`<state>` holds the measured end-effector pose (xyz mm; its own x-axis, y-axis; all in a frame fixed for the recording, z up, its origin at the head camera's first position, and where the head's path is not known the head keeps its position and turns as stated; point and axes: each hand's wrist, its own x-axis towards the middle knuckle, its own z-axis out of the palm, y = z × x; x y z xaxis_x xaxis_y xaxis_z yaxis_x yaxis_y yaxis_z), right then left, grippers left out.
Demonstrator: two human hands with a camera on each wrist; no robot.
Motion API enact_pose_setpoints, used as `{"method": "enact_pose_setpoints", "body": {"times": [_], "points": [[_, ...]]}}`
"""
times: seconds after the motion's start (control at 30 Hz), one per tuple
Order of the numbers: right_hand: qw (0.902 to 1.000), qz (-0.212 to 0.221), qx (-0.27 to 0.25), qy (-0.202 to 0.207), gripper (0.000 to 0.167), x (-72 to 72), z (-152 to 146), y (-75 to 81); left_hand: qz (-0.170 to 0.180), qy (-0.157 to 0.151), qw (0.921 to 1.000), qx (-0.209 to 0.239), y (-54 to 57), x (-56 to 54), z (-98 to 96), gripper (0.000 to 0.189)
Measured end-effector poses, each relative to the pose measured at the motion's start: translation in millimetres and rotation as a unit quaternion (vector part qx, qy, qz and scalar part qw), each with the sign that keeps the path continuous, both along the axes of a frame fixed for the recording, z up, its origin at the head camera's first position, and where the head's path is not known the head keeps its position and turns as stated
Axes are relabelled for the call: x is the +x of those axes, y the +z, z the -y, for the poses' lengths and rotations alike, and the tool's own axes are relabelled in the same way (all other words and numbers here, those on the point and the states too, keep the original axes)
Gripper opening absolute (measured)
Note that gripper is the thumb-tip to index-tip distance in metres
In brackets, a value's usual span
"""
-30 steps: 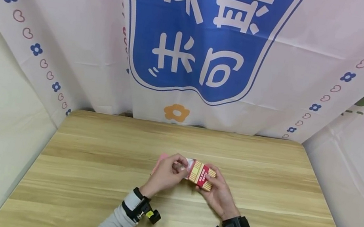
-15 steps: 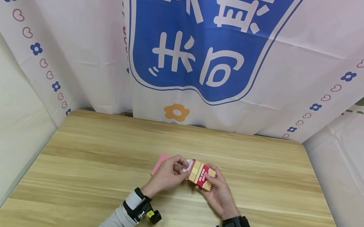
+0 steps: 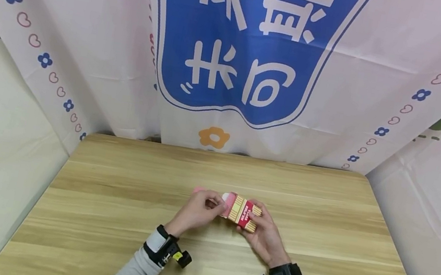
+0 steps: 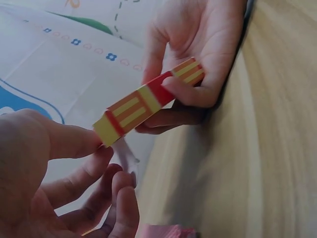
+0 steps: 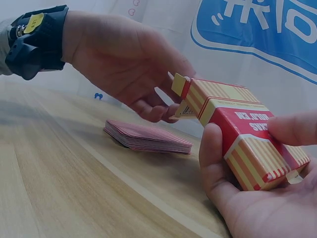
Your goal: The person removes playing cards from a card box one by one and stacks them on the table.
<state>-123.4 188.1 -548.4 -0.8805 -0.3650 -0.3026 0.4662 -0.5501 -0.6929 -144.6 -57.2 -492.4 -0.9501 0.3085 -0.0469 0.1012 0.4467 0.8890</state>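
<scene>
My right hand (image 3: pixel 269 238) grips a red and yellow striped playing card box (image 3: pixel 244 212) between thumb and fingers, raised off the table. In the right wrist view its end has a yellow side flap (image 5: pixel 179 84) and a lid flap (image 5: pixel 185 111) with a barcode folded out. At that end my left hand (image 3: pixel 195 211) pinches the box's flap with thumb and forefinger, other fingers curled in the left wrist view. A deck of playing cards (image 5: pixel 147 136) with pink backs lies on the table below the left hand, mostly hidden in the head view.
The wooden table (image 3: pixel 132 166) extends around both hands. A white printed curtain (image 3: pixel 120 106) hangs along its back edge, with pale cloth on both sides. Each wrist wears a black camera strap (image 3: pixel 164 247).
The left hand has shifted slightly left and down, and more of the box's pink and white end shows beside its fingertips. The right hand and the box keep nearly the same place.
</scene>
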Motion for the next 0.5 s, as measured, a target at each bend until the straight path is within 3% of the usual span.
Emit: {"method": "enact_pose_setpoints", "body": {"times": [0.2, 0.4, 0.5], "points": [[1.0, 0.001, -0.005, -0.001, 0.041, -0.1, 0.2, -0.4, 0.012, 0.009, 0.9995, 0.029, 4.9, -4.5, 11.5, 0.012], [0.9999, -0.002, -0.015, -0.001, 0.042, 0.7, 0.9, 1.3, 0.001, 0.032, 0.998, 0.054, 5.5, -11.2, 24.0, 0.012], [0.9997, -0.008, -0.021, 0.002, 0.042, 0.7, 1.0, 1.5, 0.023, 0.052, 0.9953, 0.079, 5.9, -13.8, 28.3, 0.012]]}}
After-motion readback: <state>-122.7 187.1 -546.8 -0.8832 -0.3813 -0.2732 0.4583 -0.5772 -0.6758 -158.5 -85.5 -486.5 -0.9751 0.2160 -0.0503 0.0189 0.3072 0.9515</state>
